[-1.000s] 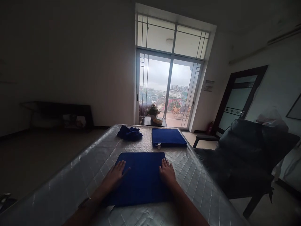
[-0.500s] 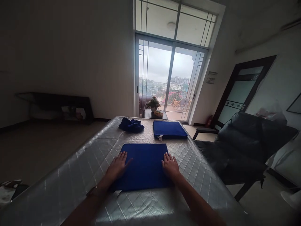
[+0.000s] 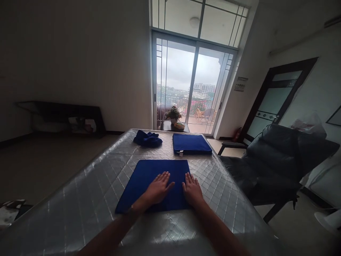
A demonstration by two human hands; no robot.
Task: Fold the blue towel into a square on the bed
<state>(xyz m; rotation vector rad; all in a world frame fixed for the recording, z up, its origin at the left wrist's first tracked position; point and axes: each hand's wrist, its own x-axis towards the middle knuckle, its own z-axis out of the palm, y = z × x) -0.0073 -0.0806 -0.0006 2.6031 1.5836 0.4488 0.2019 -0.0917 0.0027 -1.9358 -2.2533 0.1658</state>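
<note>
A flat, folded blue cloth [image 3: 135, 192] lies in front of me on the silver quilted table cover [image 3: 87, 199]. My left hand [image 3: 159, 185] rests palm down near the middle of this cloth, fingers stretched out and thumb pointing right. On its right edge lies my right hand [image 3: 193, 187], also flat, with fingers extended. Neither hand grips anything. Farther back on the right is a neatly folded blue cloth stack [image 3: 192, 143] with a white tag at its front edge. A crumpled blue cloth [image 3: 147, 138] sits back left.
A black padded armchair [image 3: 271, 163] stands close along the table's right side. Beyond the far edge are a small dark table with a potted plant [image 3: 174, 113] and a sliding glass door [image 3: 186, 85]. A low dark bench [image 3: 66, 119] is by the left wall.
My left hand has slid right from the cloth's left edge to its middle. The right hand stays at the right edge. The view has shifted slightly.
</note>
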